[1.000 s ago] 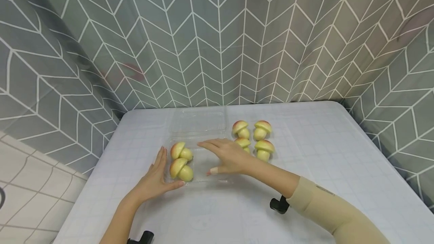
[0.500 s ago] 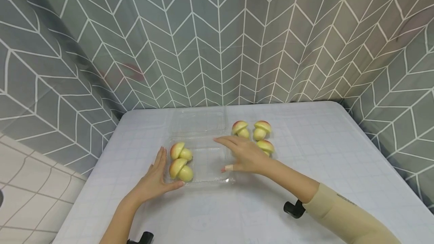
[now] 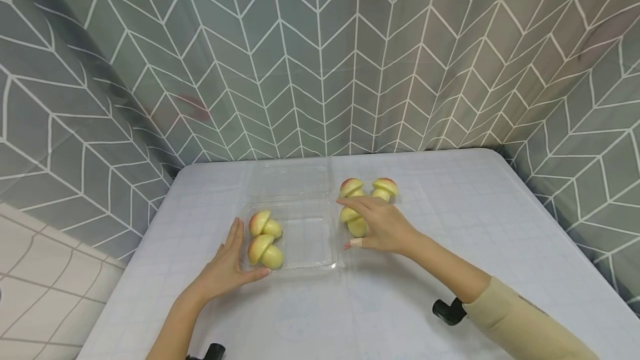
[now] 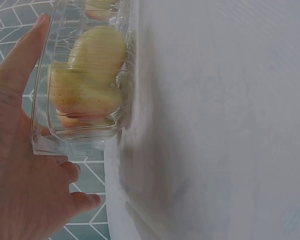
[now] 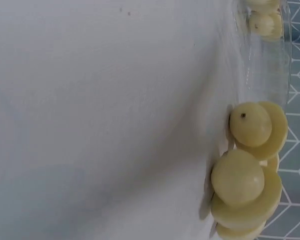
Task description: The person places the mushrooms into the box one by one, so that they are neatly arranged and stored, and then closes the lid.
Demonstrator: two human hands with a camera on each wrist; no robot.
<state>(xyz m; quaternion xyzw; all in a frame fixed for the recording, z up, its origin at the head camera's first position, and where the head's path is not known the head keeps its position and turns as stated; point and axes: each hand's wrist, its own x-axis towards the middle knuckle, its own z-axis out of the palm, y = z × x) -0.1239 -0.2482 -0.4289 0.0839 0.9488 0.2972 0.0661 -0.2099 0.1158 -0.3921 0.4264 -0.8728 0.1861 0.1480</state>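
Nearest to us, at the front, is the black left wrist fitting point(image 3: 214, 351); the right wrist fitting point(image 3: 448, 311) sits by a beige sleeve point(image 3: 525, 315). On the white-covered desk point(image 3: 290, 321), the left grip point(image 3: 225, 268) rests at the near left corner of a clear plastic box point(image 3: 310, 240): we see its fingers straight along the side and its thumb spread apart, at the front. Inside the box, just beside this grip, lie two yellow mushroom-shaped pieces, a near packed piece point(image 3: 265, 251) and a far packed piece point(image 3: 265, 225). Just beside the box's right wall, the right grip point(image 3: 382, 224) has its thumb and fingers apart. The near left loose piece point(image 3: 356, 225) lies in the gap between them; we cannot tell whether they touch it. From the right wrist, we see the near right loose piece point(image 5: 238, 180), its round end towards us. Beyond this grip lie the far left loose piece point(image 3: 351, 186) and the far right loose piece point(image 3: 385, 186). The lid point(image 3: 292, 179) lies open behind the box, and a grey zigzag-lined curtain point(image 3: 300, 43) hangs farthest.
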